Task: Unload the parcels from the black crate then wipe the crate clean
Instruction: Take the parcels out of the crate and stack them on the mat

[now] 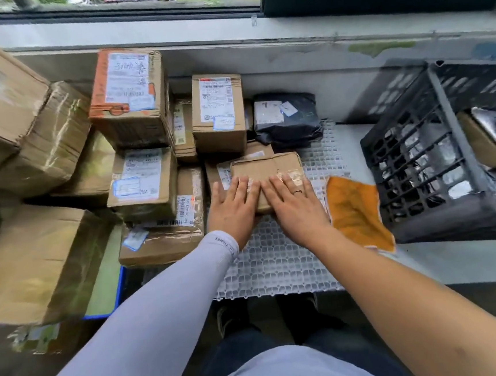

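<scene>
- Left hand [232, 202] and right hand [294, 201]: fingers straight, pressing flat on small brown parcel [269, 168]
- Black crate [436, 159] at right, parcels inside
- Orange cloth [356, 211] beside crate

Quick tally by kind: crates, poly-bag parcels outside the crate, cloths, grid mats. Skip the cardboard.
black crate: 1
black poly-bag parcel: 1
orange cloth: 1
white grid mat: 1
Total: 4

black crate [435, 153]: tilted, right, parcels still inside | brown parcel [266, 171]: flat on stacked boxes, centre
</scene>
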Demonstrator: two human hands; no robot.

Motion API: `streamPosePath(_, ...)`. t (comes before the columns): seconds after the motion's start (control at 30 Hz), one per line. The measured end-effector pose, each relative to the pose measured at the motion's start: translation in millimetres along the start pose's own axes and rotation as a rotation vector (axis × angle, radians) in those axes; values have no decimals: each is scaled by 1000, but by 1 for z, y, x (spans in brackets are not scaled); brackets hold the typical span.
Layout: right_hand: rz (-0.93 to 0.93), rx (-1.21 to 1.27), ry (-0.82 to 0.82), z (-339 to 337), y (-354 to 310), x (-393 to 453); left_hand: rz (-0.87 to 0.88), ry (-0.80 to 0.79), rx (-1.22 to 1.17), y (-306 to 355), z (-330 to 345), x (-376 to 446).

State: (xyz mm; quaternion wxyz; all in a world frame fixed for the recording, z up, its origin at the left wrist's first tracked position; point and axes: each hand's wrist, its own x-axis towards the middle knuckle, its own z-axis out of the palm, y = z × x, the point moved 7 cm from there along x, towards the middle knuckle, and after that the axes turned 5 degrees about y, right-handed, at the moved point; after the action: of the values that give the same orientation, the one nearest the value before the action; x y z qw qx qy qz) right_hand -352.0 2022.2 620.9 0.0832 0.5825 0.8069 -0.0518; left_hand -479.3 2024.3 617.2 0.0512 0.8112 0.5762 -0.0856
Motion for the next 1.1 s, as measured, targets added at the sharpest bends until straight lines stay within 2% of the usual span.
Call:
streamPosePath(0.3, 91, 161, -8, -10, 21, -7, -48, 40, -41, -3, 0, -4)
streamPosePath(0.6, -30, 117, 44, -25, 29, -3, -78, 70, -110, 0, -8, -11)
streamPosePath(0.8, -64, 254, 105, -56, 40, 8, -56, 277, -159, -6, -46, -9)
streamPosePath(1.1, -54, 406, 194, -80, 47, 19, -7, 447, -252, -21, -78, 0)
